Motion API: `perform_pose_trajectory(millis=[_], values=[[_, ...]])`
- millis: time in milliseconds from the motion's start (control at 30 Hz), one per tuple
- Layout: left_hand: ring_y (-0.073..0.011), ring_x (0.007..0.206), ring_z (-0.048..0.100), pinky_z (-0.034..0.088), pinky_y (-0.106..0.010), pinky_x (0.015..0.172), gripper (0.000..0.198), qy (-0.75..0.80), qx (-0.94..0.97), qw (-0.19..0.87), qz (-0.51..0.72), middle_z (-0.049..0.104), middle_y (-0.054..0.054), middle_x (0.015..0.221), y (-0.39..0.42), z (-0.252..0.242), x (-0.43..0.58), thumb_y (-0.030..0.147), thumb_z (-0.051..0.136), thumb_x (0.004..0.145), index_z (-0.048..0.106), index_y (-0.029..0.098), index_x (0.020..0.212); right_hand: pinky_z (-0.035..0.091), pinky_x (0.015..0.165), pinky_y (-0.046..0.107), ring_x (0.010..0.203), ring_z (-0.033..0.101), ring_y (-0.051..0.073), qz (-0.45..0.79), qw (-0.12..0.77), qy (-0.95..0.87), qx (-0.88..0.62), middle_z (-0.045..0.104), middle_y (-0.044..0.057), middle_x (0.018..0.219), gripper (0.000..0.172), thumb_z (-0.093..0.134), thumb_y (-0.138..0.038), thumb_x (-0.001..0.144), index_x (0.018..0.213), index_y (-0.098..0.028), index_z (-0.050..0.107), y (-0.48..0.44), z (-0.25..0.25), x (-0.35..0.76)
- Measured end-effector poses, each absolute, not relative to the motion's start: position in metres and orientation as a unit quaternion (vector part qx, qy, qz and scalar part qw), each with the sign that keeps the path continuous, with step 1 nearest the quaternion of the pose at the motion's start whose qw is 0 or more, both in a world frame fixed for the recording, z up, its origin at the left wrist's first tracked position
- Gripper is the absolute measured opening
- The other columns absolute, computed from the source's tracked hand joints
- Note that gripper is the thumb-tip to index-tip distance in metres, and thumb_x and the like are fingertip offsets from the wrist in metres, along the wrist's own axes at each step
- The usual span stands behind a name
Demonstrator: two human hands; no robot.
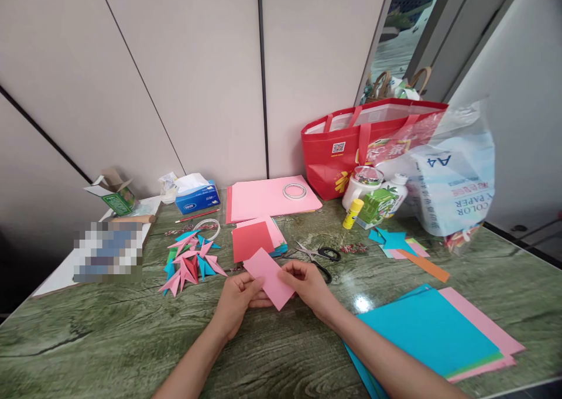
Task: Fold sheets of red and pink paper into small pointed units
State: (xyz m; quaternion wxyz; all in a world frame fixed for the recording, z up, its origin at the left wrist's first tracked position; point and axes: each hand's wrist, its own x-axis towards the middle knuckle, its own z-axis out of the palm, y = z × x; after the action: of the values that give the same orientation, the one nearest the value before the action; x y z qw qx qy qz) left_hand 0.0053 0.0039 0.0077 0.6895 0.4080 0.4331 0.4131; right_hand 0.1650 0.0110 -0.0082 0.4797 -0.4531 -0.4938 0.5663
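A folded pink paper rectangle (268, 277) is held just above the green wood-grain table (109, 328). My left hand (237, 300) pinches its lower left edge, fingers closed on it. My right hand (309, 283) grips its right edge the same way. Just behind the paper lie a small stack of red and pink squares (254, 239) and black-handled scissors (319, 255). A heap of folded pink, red and teal paper pieces (189, 259) lies to the left of my hands.
Teal and pink sheets (432, 331) lie at the right front. Large pink sheets with a tape ring (272, 197), a tissue box (197, 197), a red bag (364, 141), a glue stick (352, 213), a colour-paper pack (452, 182) and a small carton (115, 195) line the back.
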Motion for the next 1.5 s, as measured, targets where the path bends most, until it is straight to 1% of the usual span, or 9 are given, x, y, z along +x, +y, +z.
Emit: perform_pose_trajectory(millis=[200, 333, 467, 533, 600, 733, 867, 1300, 1500], values=[[-0.0223, 0.060, 0.067, 0.053, -0.032, 0.056, 0.029, 0.449, 0.436, 0.670, 0.400, 0.072, -0.010, 0.072, 0.005, 0.011, 0.005, 0.034, 0.066, 0.066, 0.066, 0.010, 0.083, 0.039, 0.049, 0.021, 0.052, 0.049, 0.010, 0.566, 0.479, -0.507, -0.438, 0.058, -0.001, 0.059, 0.026, 0.062, -0.041, 0.067, 0.065, -0.015, 0.061, 0.013, -0.010, 0.166], [-0.0223, 0.056, 0.067, 0.053, -0.031, 0.051, 0.035, 0.506, 0.430, 0.604, 0.441, 0.072, -0.010, 0.070, 0.006, 0.008, 0.007, 0.031, 0.070, 0.061, 0.062, 0.011, 0.089, 0.042, 0.055, 0.025, 0.059, 0.053, 0.015, 0.451, 0.526, -0.530, -0.489, 0.061, 0.002, 0.065, 0.024, 0.059, -0.039, 0.071, 0.068, -0.016, 0.063, 0.012, -0.009, 0.168], [-0.0266, 0.085, 0.064, 0.054, -0.033, 0.063, 0.044, 0.480, 0.458, 0.588, 0.462, 0.066, -0.013, 0.102, 0.002, 0.005, 0.011, 0.026, 0.071, 0.060, 0.059, 0.014, 0.100, 0.043, 0.054, 0.025, 0.069, 0.055, 0.017, 0.337, 0.537, -0.604, -0.484, 0.061, 0.005, 0.074, 0.015, 0.054, -0.030, 0.076, 0.074, -0.019, 0.064, 0.004, -0.001, 0.166], [-0.0266, 0.091, 0.062, 0.053, -0.034, 0.067, 0.044, 0.453, 0.472, 0.602, 0.459, 0.062, -0.012, 0.111, 0.000, 0.007, 0.013, 0.025, 0.070, 0.061, 0.058, 0.016, 0.103, 0.044, 0.052, 0.024, 0.072, 0.056, 0.017, 0.359, 0.519, -0.634, -0.447, 0.059, 0.006, 0.082, 0.012, 0.055, -0.026, 0.076, 0.081, -0.021, 0.065, 0.000, 0.002, 0.164], [-0.0258, 0.086, 0.063, 0.053, -0.034, 0.067, 0.034, 0.451, 0.483, 0.597, 0.455, 0.066, -0.010, 0.103, -0.001, 0.010, 0.014, 0.027, 0.068, 0.063, 0.061, 0.016, 0.095, 0.045, 0.052, 0.024, 0.076, 0.055, 0.018, 0.391, 0.500, -0.645, -0.425, 0.057, 0.007, 0.092, 0.013, 0.059, -0.025, 0.072, 0.084, -0.022, 0.065, -0.003, 0.003, 0.162], [-0.0240, 0.081, 0.064, 0.050, -0.031, 0.070, 0.031, 0.470, 0.503, 0.559, 0.462, 0.070, -0.007, 0.086, 0.001, 0.014, 0.013, 0.027, 0.069, 0.061, 0.063, 0.016, 0.089, 0.046, 0.048, 0.022, 0.077, 0.055, 0.018, 0.453, 0.482, -0.621, -0.420, 0.052, 0.007, 0.106, 0.038, 0.070, -0.023, 0.060, 0.097, -0.024, 0.060, -0.003, -0.002, 0.159], [-0.0252, 0.083, 0.063, 0.051, -0.031, 0.066, 0.036, 0.456, 0.513, 0.566, 0.457, 0.070, -0.008, 0.090, 0.003, 0.012, 0.010, 0.027, 0.069, 0.062, 0.062, 0.016, 0.095, 0.046, 0.048, 0.021, 0.077, 0.054, 0.018, 0.512, 0.464, -0.585, -0.424, 0.055, 0.006, 0.104, 0.055, 0.074, -0.023, 0.054, 0.105, -0.023, 0.055, 0.000, -0.005, 0.161], [-0.0224, 0.076, 0.062, 0.052, -0.031, 0.060, 0.036, 0.438, 0.539, 0.576, 0.431, 0.065, -0.007, 0.102, 0.005, 0.012, 0.007, 0.031, 0.059, 0.072, 0.061, 0.018, 0.105, 0.046, 0.080, 0.033, 0.090, 0.058, 0.019, 0.593, 0.451, -0.561, -0.362, 0.062, 0.007, 0.102, 0.040, 0.065, -0.027, 0.068, 0.106, -0.019, 0.056, 0.008, -0.001, 0.167], [-0.0222, 0.080, 0.062, 0.049, -0.029, 0.068, 0.029, 0.476, 0.501, 0.562, 0.455, 0.069, -0.005, 0.090, 0.008, 0.011, 0.005, 0.025, 0.062, 0.067, 0.064, 0.016, 0.095, 0.045, 0.081, 0.032, 0.090, 0.058, 0.019, 0.560, 0.512, -0.531, -0.377, 0.065, 0.005, 0.097, 0.030, 0.058, -0.034, 0.073, 0.099, -0.019, 0.061, 0.012, -0.006, 0.166]])
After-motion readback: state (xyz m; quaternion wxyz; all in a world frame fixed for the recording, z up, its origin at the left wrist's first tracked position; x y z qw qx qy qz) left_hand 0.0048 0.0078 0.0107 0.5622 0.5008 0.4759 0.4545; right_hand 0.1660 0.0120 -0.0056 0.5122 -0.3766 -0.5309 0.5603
